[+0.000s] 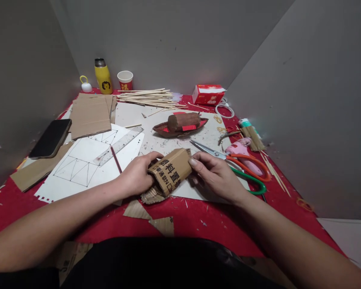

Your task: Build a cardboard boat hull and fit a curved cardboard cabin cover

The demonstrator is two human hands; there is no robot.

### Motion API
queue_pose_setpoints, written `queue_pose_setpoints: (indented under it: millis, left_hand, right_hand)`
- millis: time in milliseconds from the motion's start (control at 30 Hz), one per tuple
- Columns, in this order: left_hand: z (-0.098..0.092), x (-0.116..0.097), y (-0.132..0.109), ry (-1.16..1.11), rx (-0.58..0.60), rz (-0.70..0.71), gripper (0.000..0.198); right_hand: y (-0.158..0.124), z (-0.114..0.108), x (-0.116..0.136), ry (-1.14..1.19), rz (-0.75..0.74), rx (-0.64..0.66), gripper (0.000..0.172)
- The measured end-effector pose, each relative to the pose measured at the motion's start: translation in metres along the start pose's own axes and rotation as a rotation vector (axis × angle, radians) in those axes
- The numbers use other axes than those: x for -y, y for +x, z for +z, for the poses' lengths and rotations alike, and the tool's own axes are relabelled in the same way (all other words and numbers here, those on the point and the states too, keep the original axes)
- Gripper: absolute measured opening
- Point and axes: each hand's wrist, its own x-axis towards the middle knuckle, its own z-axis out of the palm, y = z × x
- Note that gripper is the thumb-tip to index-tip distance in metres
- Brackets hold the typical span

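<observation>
A folded piece of brown cardboard [172,168] with black printed characters is held between both hands, above the front of the white board. My left hand [140,173] grips its left end, the fingertips partly hidden behind it. My right hand [212,173] pinches its right edge between thumb and fingers. Beneath its left end shows another rough cardboard layer [153,196]. Behind it stands a small brown model boat [183,123] with a rounded cover and red parts. Open scissors [234,157] with orange and green handles lie just beyond my right hand.
Left are a drawing sheet [78,170], clear ruler [120,144], phone [50,138] and cardboard sheets [90,116]. Wooden sticks [147,97], a yellow bottle [103,78], paper cup [125,80] and red tissue pack [208,94] stand behind. A pink glue gun [239,148] lies right.
</observation>
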Motion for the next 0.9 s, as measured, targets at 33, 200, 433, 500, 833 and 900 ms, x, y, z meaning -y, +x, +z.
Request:
queue_pose_setpoints:
  millis: [33, 200, 433, 500, 833, 900]
  left_hand:
    - [0.000, 0.000, 0.000, -0.002, -0.002, 0.007, 0.048]
    - [0.001, -0.001, 0.000, 0.021, -0.029, 0.022, 0.049]
    - [-0.005, 0.003, 0.003, -0.074, 0.008, -0.028, 0.041]
    - [-0.009, 0.006, 0.005, -0.116, 0.015, -0.080, 0.037]
    - [-0.021, -0.001, 0.008, -0.150, 0.036, -0.137, 0.030]
    - [-0.020, -0.004, 0.007, -0.155, 0.042, -0.145, 0.029]
  right_hand:
    - [0.000, 0.000, -0.001, 0.001, 0.000, 0.010, 0.034]
    - [0.003, 0.001, -0.001, -0.023, -0.014, 0.025, 0.035]
    - [0.005, -0.002, 0.002, 0.065, -0.009, 0.070, 0.031]
    - [0.006, -0.005, 0.002, 0.089, 0.007, 0.107, 0.030]
    - [0.006, -0.011, 0.006, -0.040, -0.052, 0.227, 0.018]
    - [0.006, -0.011, 0.007, -0.028, -0.046, 0.251, 0.017]
